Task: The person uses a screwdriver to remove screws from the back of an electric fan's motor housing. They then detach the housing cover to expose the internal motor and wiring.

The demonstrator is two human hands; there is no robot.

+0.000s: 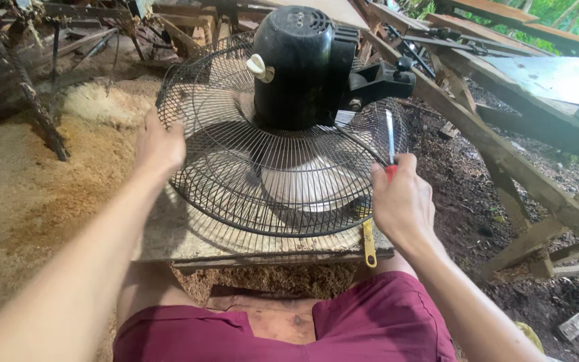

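Maroon shorts (370, 322) fill the bottom edge, closest to the lens, with both forearms reaching forward from them. Beyond the knees sits a worn wooden board (189, 234), and on it lies the biggest object in hand: an electric fan (283, 154) placed face down, its round wire guard (236, 174) spread flat and the black motor housing (303, 64) standing up in the middle. A cream knob (256, 66) sticks out of the housing's left side, and a black neck bracket (380, 80) juts off to the right. Pale blades show through the wires under the motor.

Sawdust (48, 174) covers the ground to the left; rough timber benches (504, 147) and dark soil lie to the right.

Left hand (159, 144) rests on the guard's left rim, fingers curled loosely over the wires. Right hand (402, 201) is at the guard's right rim, closed round a red-handled screwdriver (390, 144) whose silvery shaft points up just beside the wires. A yellow-handled tool (368, 243) lies on the board directly under that hand, untouched. No labels or packages can be made out.
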